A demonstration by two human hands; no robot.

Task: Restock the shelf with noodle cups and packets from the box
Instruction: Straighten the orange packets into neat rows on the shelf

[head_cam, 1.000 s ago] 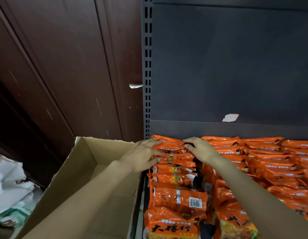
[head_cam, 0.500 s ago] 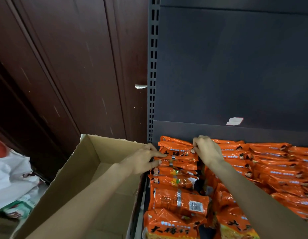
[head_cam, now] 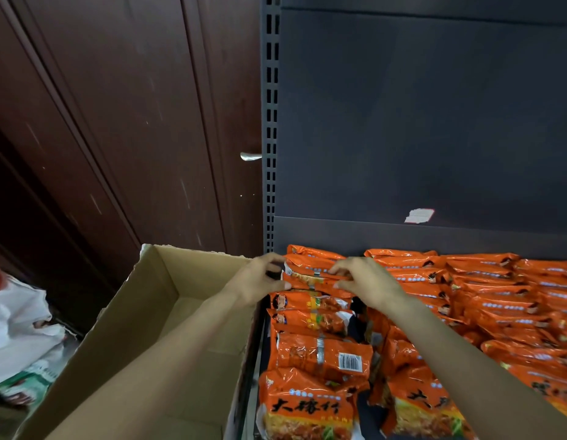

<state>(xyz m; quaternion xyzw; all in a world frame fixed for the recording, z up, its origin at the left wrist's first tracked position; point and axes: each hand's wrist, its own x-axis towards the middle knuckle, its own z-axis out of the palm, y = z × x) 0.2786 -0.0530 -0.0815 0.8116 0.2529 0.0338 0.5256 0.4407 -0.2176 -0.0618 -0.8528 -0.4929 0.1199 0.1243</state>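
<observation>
Orange noodle packets fill the dark shelf (head_cam: 403,239) in several rows. In the leftmost row, one orange packet (head_cam: 310,279) stands near the back. My left hand (head_cam: 260,282) grips its left end with thumb and curled fingers. My right hand (head_cam: 368,282) pinches its right end. More packets (head_cam: 320,357) lie in front of it toward me, the nearest showing black lettering. The cardboard box (head_cam: 142,319) stands open to the left of the shelf, under my left forearm; the part of its inside that shows holds nothing.
A dark wooden door (head_cam: 133,122) with a metal handle (head_cam: 249,156) stands behind the box. A perforated shelf upright (head_cam: 270,122) borders the shelf's left side. White plastic bags (head_cam: 18,325) lie at the far left. The rows to the right (head_cam: 498,296) are packed tight.
Both hands have closed on the ends of one packet in the left row; earlier my left fingers lay flat against the row's side. My right hand shifted slightly right and toward me.
</observation>
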